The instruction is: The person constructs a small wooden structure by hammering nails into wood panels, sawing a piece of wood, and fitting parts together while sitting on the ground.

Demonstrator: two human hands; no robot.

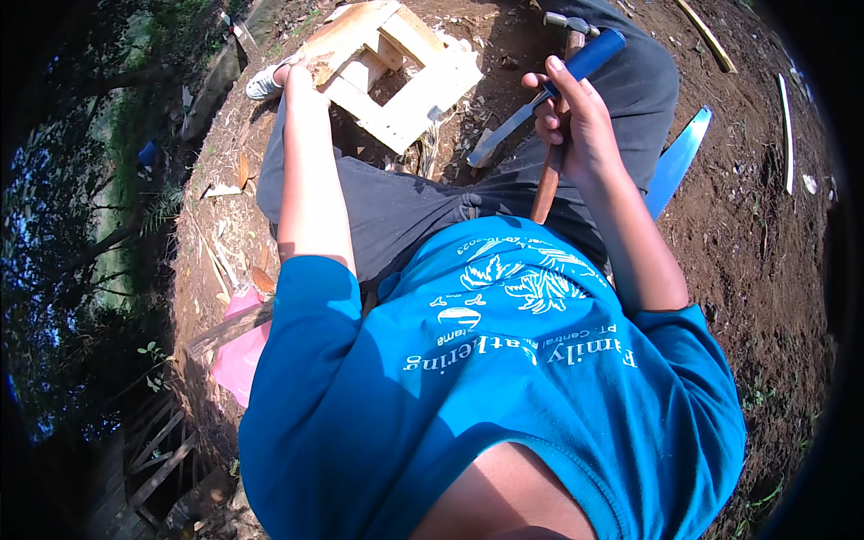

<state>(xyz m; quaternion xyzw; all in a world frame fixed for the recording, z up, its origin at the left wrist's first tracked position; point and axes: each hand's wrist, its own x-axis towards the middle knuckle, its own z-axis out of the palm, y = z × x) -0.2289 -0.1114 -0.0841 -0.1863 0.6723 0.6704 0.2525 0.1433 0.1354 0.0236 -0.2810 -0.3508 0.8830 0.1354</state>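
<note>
My left hand grips the left side of a squarish frame of pale wooden boards, with an opening in its middle. The frame stands on the dirt between my legs, and some of my left fingers are hidden. In my right hand is a chisel with a blue handle, held between thumb and fingers. Its flat metal blade slants down to the left, apart from the frame. A hammer with a brown wooden handle runs through the same hand, its metal head above the fingers.
A shiny, tapering blade like a saw's lies beside my right thigh. Thin wood strips lie on the dirt at the right. To my left are a pink sheet under a log and dry leaves. Another blade is at the far left.
</note>
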